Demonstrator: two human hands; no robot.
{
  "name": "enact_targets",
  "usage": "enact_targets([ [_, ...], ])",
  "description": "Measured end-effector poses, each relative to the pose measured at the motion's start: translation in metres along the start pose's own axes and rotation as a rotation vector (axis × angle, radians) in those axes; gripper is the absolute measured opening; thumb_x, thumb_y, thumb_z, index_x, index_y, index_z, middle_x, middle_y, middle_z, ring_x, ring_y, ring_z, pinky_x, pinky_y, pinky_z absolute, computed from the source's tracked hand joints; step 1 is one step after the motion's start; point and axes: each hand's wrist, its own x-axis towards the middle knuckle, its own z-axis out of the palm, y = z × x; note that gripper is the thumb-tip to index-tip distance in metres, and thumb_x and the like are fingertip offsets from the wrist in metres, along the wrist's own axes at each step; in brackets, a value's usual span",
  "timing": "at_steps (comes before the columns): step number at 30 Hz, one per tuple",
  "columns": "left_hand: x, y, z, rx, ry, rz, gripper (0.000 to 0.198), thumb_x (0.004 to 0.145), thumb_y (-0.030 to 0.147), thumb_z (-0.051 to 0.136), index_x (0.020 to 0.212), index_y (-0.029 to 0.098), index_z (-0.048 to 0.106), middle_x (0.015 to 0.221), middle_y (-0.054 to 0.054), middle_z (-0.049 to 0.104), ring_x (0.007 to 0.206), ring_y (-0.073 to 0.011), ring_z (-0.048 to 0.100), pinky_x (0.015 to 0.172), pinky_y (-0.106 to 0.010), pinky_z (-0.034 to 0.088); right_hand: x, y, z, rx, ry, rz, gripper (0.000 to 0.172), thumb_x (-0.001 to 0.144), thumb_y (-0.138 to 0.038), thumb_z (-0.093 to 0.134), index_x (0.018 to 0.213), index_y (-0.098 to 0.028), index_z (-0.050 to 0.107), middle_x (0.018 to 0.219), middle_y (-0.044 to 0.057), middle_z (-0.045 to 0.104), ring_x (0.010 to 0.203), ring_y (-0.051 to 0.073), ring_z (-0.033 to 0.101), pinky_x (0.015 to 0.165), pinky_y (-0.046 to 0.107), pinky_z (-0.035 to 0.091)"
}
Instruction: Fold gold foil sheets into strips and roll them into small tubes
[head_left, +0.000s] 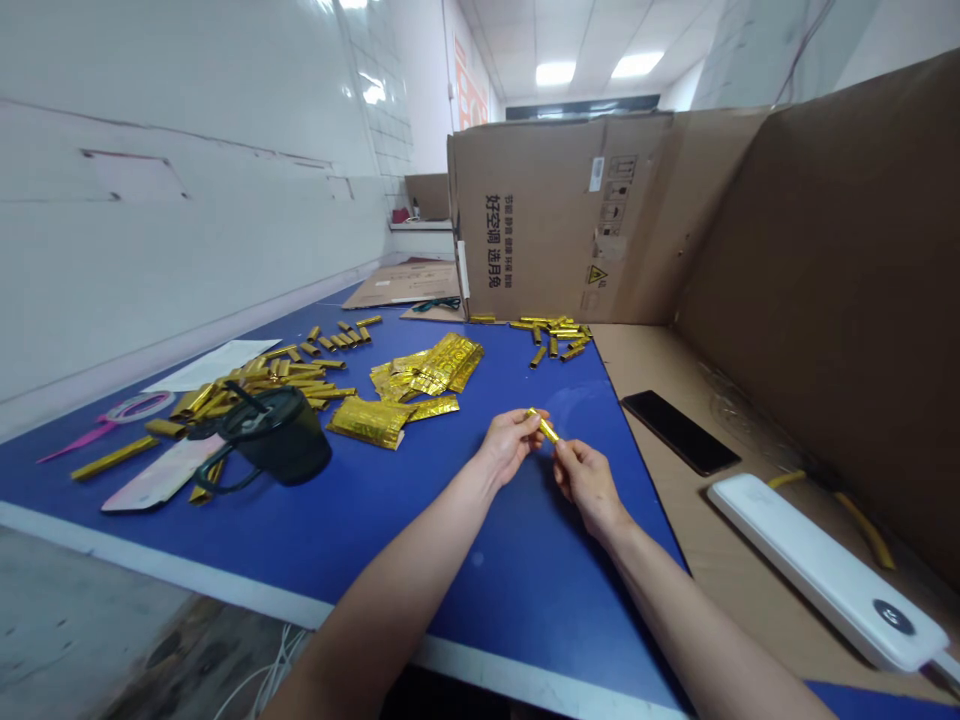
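Note:
A slim gold foil tube (544,427) is held between my two hands above the blue table (487,540). My left hand (512,443) pinches its upper left end. At the lower right end, the fingers of my right hand (589,482) are closed on it. Flat gold foil packets (442,365) lie in a loose stack to the left of my hands, with a puffier gold packet (369,422) nearer me. Beyond my hands, by the cardboard, several short gold tubes (555,335) are scattered.
A dark lidded mug (281,440) stands left, before a heap of gold tubes (292,380). Near it lie a pale phone (161,478) and pink scissors (90,435). Right, on cardboard, are a black phone (681,432) and white power bank (817,565). A cardboard box wall (547,230) blocks the back.

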Motion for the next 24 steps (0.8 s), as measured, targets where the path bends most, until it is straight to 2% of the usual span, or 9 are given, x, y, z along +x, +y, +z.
enact_targets([
  [4, -0.003, 0.000, 0.005, 0.025, 0.018, 0.043, 0.016, 0.062, 0.018, 0.065, 0.074, 0.009, 0.061, 0.064, -0.004, 0.059, 0.047, -0.0047, 0.047, 0.049, -0.018, 0.035, 0.001, 0.003, -0.002, -0.130, -0.031, -0.086, 0.033, 0.071, -0.049, 0.050, 0.059, -0.018, 0.047, 0.040, -0.006, 0.043, 0.033, 0.006, 0.032, 0.033, 0.020, 0.021],
  [7, -0.002, -0.001, 0.005, 0.043, 0.024, 0.031, 0.020, 0.063, 0.025, 0.065, 0.073, 0.009, 0.061, 0.062, -0.003, 0.059, 0.046, -0.0048, 0.047, 0.048, -0.018, 0.035, 0.000, 0.003, -0.001, -0.130, -0.042, -0.109, 0.034, 0.071, -0.048, 0.050, 0.058, -0.017, 0.048, 0.039, -0.006, 0.041, 0.034, 0.006, 0.030, 0.034, 0.020, 0.021],
  [10, 0.000, -0.002, 0.003, 0.130, 0.045, 0.038, 0.025, 0.067, 0.035, 0.060, 0.071, 0.010, 0.059, 0.057, -0.001, 0.056, 0.044, -0.0046, 0.046, 0.046, -0.018, 0.033, 0.001, 0.001, -0.001, -0.045, -0.032, -0.041, 0.036, 0.069, -0.049, 0.051, 0.054, -0.017, 0.047, 0.036, -0.007, 0.036, 0.032, 0.005, 0.026, 0.033, 0.019, 0.016],
  [12, 0.000, -0.003, 0.001, 0.232, 0.045, 0.045, 0.025, 0.066, 0.036, 0.060, 0.066, 0.011, 0.058, 0.054, -0.001, 0.055, 0.042, -0.0046, 0.044, 0.044, -0.018, 0.031, 0.004, -0.002, -0.005, 0.043, 0.031, 0.023, 0.037, 0.069, -0.051, 0.051, 0.053, -0.018, 0.045, 0.034, -0.008, 0.033, 0.030, 0.004, 0.022, 0.031, 0.019, 0.013],
  [15, -0.003, -0.003, 0.002, 0.412, -0.048, 0.007, 0.023, 0.062, 0.032, 0.063, 0.059, 0.011, 0.056, 0.050, -0.002, 0.054, 0.039, -0.0054, 0.043, 0.041, -0.018, 0.028, 0.012, -0.006, -0.015, 0.161, 0.194, 0.043, 0.039, 0.069, -0.052, 0.050, 0.051, -0.019, 0.041, 0.032, -0.008, 0.032, 0.027, 0.004, 0.021, 0.030, 0.019, 0.012],
  [17, -0.007, -0.004, 0.005, 0.552, -0.154, -0.027, 0.021, 0.063, 0.031, 0.062, 0.058, 0.011, 0.056, 0.047, 0.000, 0.051, 0.038, -0.0055, 0.041, 0.040, -0.019, 0.028, 0.017, -0.007, -0.023, 0.185, 0.229, 0.033, 0.040, 0.068, -0.052, 0.052, 0.049, -0.019, 0.039, 0.031, -0.009, 0.030, 0.026, 0.004, 0.020, 0.029, 0.019, 0.012],
  [20, -0.010, -0.005, 0.008, 0.660, -0.249, -0.049, 0.021, 0.067, 0.032, 0.056, 0.059, 0.013, 0.054, 0.046, 0.002, 0.047, 0.038, -0.0045, 0.038, 0.040, -0.018, 0.027, 0.020, -0.008, -0.029, 0.198, 0.194, 0.033, 0.041, 0.068, -0.052, 0.052, 0.049, -0.019, 0.037, 0.031, -0.009, 0.029, 0.026, 0.003, 0.020, 0.028, 0.019, 0.012],
  [24, -0.010, -0.007, 0.010, 0.633, -0.211, -0.054, 0.022, 0.070, 0.034, 0.050, 0.061, 0.014, 0.050, 0.047, 0.005, 0.042, 0.037, -0.0037, 0.036, 0.039, -0.017, 0.025, 0.018, -0.011, -0.030, 0.213, 0.062, 0.018, 0.040, 0.068, -0.051, 0.055, 0.052, -0.019, 0.037, 0.035, -0.009, 0.032, 0.027, 0.003, 0.023, 0.028, 0.017, 0.015],
])
